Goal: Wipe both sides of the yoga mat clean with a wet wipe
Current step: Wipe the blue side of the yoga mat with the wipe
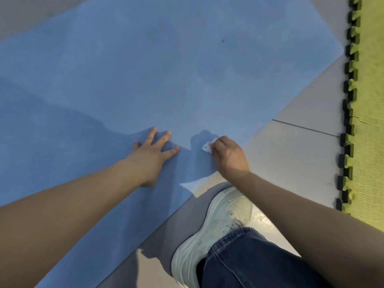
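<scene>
A blue yoga mat lies flat on the grey floor and fills most of the head view. My left hand presses flat on the mat with fingers spread. To its right, my right hand has its fingers curled round a small crumpled white wet wipe and holds it against the mat close to the mat's right edge. Most of the wipe is hidden under my fingers.
Grey floor tiles run along the mat's right edge. A green foam puzzle mat with a dark toothed border lies at the far right. My white sneaker and blue jeans leg stand on the floor just below the mat's edge.
</scene>
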